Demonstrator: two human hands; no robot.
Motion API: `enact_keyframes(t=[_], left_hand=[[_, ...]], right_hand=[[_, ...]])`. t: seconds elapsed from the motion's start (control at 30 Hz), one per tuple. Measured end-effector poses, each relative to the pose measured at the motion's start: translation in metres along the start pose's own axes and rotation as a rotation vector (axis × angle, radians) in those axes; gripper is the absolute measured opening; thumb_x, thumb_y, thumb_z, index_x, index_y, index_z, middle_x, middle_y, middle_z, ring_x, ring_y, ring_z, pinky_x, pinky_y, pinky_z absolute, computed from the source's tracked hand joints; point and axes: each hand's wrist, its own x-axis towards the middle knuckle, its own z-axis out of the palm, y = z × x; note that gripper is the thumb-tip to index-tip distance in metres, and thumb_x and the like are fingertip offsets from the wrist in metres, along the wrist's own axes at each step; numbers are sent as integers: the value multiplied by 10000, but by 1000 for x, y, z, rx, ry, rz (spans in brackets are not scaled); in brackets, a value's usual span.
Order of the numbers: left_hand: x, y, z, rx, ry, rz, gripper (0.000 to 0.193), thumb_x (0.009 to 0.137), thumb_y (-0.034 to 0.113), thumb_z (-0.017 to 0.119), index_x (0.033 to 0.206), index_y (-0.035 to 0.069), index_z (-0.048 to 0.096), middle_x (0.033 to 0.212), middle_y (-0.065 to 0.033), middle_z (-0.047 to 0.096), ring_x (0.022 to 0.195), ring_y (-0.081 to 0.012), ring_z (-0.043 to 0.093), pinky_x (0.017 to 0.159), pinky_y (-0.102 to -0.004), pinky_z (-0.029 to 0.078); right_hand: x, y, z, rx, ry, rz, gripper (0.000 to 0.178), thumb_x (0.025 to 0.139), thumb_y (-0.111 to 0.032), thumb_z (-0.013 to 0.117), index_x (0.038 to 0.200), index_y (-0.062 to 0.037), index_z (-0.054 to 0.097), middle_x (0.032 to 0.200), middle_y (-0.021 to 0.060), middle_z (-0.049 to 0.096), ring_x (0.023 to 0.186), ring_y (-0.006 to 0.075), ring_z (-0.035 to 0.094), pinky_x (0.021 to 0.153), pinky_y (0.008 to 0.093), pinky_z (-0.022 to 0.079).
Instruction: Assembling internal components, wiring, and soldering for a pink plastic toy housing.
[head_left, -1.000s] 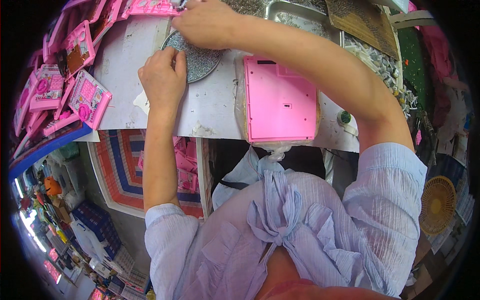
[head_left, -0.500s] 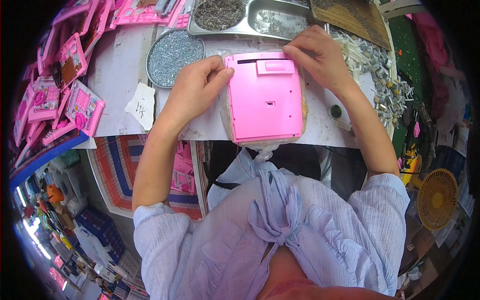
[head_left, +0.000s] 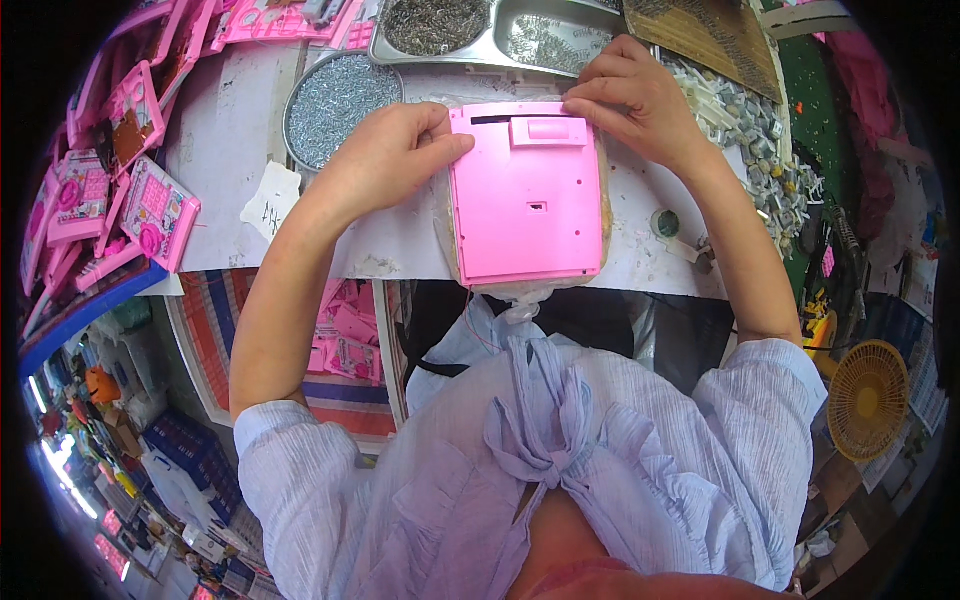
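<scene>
A pink plastic casing panel (head_left: 520, 240) lies flat on a pad in clear plastic (head_left: 446, 235) at the table's front edge. It has a dark slot along its far end, a raised rectangular part (head_left: 547, 131) beside the slot, and a small opening near its middle. At its far left corner, my left hand (head_left: 405, 155) is closed on the edge, thumb resting on top. My right hand (head_left: 635, 105) pinches the far right corner between thumb and fingers. The fingertips under the edge are hidden.
A round bowl (head_left: 287, 125) of small screws and a divided metal tray (head_left: 495, 58) stand beyond the casing. Pink toy panels (head_left: 160, 215) heap at left; metal and white parts (head_left: 765, 185) spread at right. A paper scrap (head_left: 268, 203) and a green disc (head_left: 665, 223) lie nearby.
My left elbow has swung outward to the left, and the left thumb reaches slightly farther over the panel. Both hands keep their hold; the view has shifted slightly.
</scene>
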Motion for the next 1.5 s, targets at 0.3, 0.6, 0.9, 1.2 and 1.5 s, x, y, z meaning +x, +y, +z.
enact_keyframes(t=[0.3,0.6,0.9,1.2,1.5], left_hand=[[1,-22,18,-274,84,11,363,945,316,676,763,15,587,605,35,464,586,-79,405,534,-302,348],[-7,-3,12,-24,117,83,348,963,236,673,751,26,494,656,41,384,633,-68,339,563,-277,302],[-9,5,-4,86,107,199,294,933,214,706,778,6,567,624,10,448,584,-91,374,526,-300,324],[-62,-20,21,-569,537,-146,194,865,106,796,782,7,652,624,18,595,515,-43,504,469,-204,361],[-99,-25,29,141,641,102,242,926,114,714,743,10,593,618,-82,545,528,-194,528,506,-304,411]], right_hand=[[-5,1,1,59,-16,76,111,883,-180,743,937,-94,787,916,16,682,962,197,568,835,331,494],[-4,4,0,90,-8,69,119,881,-154,735,958,-79,785,933,31,697,949,202,590,827,329,500],[8,2,-20,76,91,28,125,853,-111,735,964,-68,775,930,71,697,929,227,606,794,354,489],[169,-58,93,-308,-55,-410,162,769,-219,656,795,-105,768,823,58,707,880,262,620,762,411,489],[215,-69,119,-365,-315,-316,184,803,-240,642,805,-116,778,872,64,736,915,259,640,792,431,488]])
